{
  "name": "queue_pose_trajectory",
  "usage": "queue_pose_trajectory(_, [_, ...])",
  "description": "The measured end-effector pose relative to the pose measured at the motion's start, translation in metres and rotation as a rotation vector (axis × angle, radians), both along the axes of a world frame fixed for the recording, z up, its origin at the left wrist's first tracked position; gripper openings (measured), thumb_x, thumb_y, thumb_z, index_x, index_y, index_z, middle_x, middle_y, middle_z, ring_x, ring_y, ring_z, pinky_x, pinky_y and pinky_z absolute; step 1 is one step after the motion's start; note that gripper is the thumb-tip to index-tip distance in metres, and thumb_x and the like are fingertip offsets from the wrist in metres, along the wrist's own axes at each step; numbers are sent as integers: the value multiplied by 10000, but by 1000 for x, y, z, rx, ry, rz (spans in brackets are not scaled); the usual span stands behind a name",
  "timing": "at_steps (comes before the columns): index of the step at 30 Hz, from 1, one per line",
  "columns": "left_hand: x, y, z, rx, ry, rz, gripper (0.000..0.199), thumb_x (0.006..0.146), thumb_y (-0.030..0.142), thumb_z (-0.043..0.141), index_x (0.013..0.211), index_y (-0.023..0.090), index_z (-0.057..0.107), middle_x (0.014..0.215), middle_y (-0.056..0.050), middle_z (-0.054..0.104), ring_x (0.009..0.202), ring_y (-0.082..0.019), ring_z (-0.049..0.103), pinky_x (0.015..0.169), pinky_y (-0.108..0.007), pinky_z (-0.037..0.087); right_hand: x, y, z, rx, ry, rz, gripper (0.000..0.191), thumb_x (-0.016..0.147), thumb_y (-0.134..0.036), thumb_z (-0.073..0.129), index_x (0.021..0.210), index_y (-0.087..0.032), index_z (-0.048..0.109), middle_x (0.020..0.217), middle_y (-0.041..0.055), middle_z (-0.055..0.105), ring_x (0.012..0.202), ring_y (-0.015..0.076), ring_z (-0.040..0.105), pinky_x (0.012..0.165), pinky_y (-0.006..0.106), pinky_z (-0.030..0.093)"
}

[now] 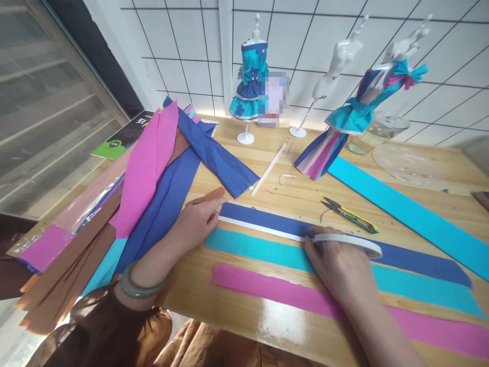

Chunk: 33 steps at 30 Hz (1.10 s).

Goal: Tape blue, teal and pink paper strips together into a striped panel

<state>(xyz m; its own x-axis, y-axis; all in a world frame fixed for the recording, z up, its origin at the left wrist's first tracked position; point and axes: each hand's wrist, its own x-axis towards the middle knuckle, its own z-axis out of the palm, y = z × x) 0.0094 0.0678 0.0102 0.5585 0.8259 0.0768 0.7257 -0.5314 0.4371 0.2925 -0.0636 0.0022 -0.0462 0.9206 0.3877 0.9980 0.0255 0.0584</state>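
Note:
My left hand point(200, 221) rests at the left end of a dark blue crepe paper strip point(263, 218), its fingers stretched out and touching the corner. White tape point(263, 229) runs along the strip's near edge, from that end to my right hand point(340, 262). A roll of white double-sided tape point(367, 245) is in my right hand, whose fingers curl through and beside the ring, partly hiding it. Parallel and nearer to me lie a turquoise strip point(260, 245) and a pink strip point(263, 286), both passing under my right hand and forearm.
Thread snips point(353, 216) lie beyond the strips, near a bright blue strip point(401, 216). Mini dress forms stand at the back, one in a blue dress point(250, 76), one bare point(332, 66), one in a long gown point(347, 120). Folded crepe paper point(147, 158) is heaped at left.

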Motion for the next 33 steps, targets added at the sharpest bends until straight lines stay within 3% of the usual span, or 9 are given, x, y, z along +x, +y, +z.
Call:
queue_pose_trajectory(16, [1, -2, -5, 78, 69, -8, 442, 833, 145, 411, 1261, 179, 512, 1071, -64, 680, 939, -187, 636, 827, -296, 468, -1, -1, -5, -39, -57, -26, 210, 891, -271, 417, 911, -159, 593, 805, 69, 649, 741, 218, 599, 621, 310, 383])
queue_pose_trajectory(22, [-2, 0, -4, 88, -22, 18, 441, 853, 137, 368, 1279, 164, 475, 1275, -84, 566, 1103, -191, 564, 930, -303, 427, -1, 0, -6, -36, -78, -18, 237, 896, -275, 399, 905, -159, 606, 743, 70, 621, 694, 212, 580, 566, 295, 351])
queue_pose_trajectory(24, [-4, 1, 0, 32, -76, 73, 419, 855, 157, 370, 1259, 161, 484, 1217, -81, 601, 1031, -184, 595, 858, -284, 451, -1, 0, -5, -39, -66, -21, 229, 889, -266, 410, 914, -156, 609, 751, 73, 621, 695, 212, 579, 561, 295, 350])
queue_pose_trajectory(27, [-5, 0, 8, -54, -74, 182, 287, 864, 249, 391, 1052, 165, 591, 912, -48, 683, 819, -187, 626, 698, -279, 447, -1, -1, -5, -46, -42, -19, 226, 882, -254, 413, 922, -152, 611, 776, 83, 628, 704, 216, 579, 554, 295, 348])
queue_pose_trajectory(30, [-5, 0, 12, -118, -35, 228, 236, 839, 348, 447, 804, 187, 615, 741, -16, 655, 712, -180, 601, 615, -271, 402, -1, -2, -6, -52, -27, -27, 233, 883, -257, 407, 923, -152, 611, 771, 84, 627, 694, 215, 574, 547, 287, 341])
queue_pose_trajectory(33, [-4, 2, 10, -189, 0, 257, 213, 765, 389, 535, 736, 195, 617, 658, 3, 620, 638, -167, 573, 543, -257, 364, -1, -2, -7, -62, -21, -40, 230, 881, -248, 405, 932, -154, 610, 762, 81, 625, 678, 209, 569, 534, 281, 330])
